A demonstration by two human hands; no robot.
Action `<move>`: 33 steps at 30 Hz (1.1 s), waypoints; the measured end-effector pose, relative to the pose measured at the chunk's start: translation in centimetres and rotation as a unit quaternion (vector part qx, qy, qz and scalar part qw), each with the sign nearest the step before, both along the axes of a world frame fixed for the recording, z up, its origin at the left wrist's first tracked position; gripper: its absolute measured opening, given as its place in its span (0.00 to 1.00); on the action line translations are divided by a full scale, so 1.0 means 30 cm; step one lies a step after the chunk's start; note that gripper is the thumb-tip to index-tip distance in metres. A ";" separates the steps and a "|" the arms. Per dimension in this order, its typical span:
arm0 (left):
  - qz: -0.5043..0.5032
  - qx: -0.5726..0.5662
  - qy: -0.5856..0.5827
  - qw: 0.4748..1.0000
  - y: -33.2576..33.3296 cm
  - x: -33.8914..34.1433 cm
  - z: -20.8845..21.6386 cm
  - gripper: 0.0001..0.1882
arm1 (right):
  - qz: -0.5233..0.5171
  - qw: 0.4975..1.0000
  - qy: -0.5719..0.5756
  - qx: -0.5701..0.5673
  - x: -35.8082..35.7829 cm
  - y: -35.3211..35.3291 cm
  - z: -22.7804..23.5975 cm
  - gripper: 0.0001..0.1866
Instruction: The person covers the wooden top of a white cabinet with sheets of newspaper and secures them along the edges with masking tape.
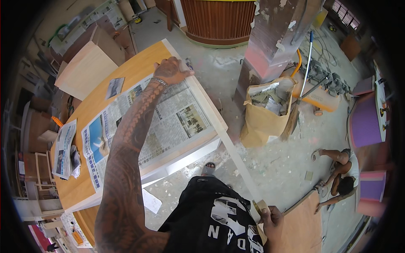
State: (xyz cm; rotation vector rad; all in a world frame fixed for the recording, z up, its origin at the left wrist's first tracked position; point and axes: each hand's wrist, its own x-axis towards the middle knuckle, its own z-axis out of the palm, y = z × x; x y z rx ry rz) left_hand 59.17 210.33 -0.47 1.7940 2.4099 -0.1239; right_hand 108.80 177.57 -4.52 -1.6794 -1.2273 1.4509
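Nearby, paper sack, broom, pillar.

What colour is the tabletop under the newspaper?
The tabletop is light orange-brown wood with a pale edge, seen in the head view. The left hand presses the newspaper onto it.

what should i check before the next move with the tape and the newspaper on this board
1. Left hand pressing the newspaper at its far corner: ok, palm is down on the paper.
2. Newspaper lying flat on the wooden board: ok, spread open with no large folds showing.
3. Tape strip stretched along the board's near edge: ok, a pale band runs from the board corner down to the right hand.
4. Tape roll held in the right hand: ok, fingers closed on it.
5. Tape stuck evenly to the paper edge: cannot tell, too small to see.
6. Space near the seated person on the floor: ok, they are apart from the board.
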 end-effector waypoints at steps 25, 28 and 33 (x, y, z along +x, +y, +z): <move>-0.192 0.192 -0.073 0.960 -0.632 0.565 -0.193 0.43 | 0.023 0.998 0.056 0.016 0.043 -0.048 -0.120 0.17; -0.126 0.136 -0.075 0.980 -0.512 0.487 -0.160 0.43 | 0.027 0.998 0.059 0.013 0.047 -0.061 -0.086 0.17; 0.003 0.106 -0.065 0.992 -0.265 0.237 -0.122 0.48 | 0.041 0.997 0.045 0.043 0.019 -0.117 -0.078 0.20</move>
